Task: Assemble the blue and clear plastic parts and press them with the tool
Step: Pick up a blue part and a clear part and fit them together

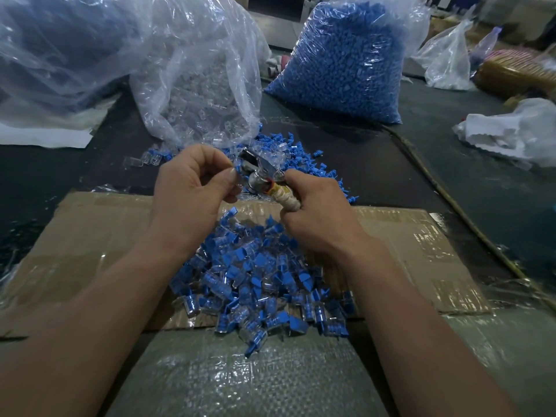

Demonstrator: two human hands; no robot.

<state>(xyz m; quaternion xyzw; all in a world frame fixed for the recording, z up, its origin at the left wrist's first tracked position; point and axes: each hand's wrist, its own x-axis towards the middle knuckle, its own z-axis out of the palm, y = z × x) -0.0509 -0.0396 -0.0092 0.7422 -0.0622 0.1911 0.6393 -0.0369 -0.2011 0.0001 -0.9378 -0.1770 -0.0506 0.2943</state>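
My left hand (195, 179) pinches a small blue and clear part (237, 170) between thumb and fingers, held against the shiny metal head of the pressing tool (255, 171). My right hand (313, 206) grips the tool by its tape-wrapped handle (288, 198). Both hands hover above a heap of assembled blue and clear parts (258, 281) lying on a flattened cardboard sheet (90, 236). Loose blue parts (304, 155) and a few clear parts (144, 159) lie on the dark table beyond my hands.
A clear bag of clear parts (201, 85) stands behind my left hand; a full bag of blue parts (346, 61) stands at the back right. Another big plastic bag (54, 49) fills the far left. Crumpled white bags (511, 130) lie right. Woven sheet (240, 380) near me.
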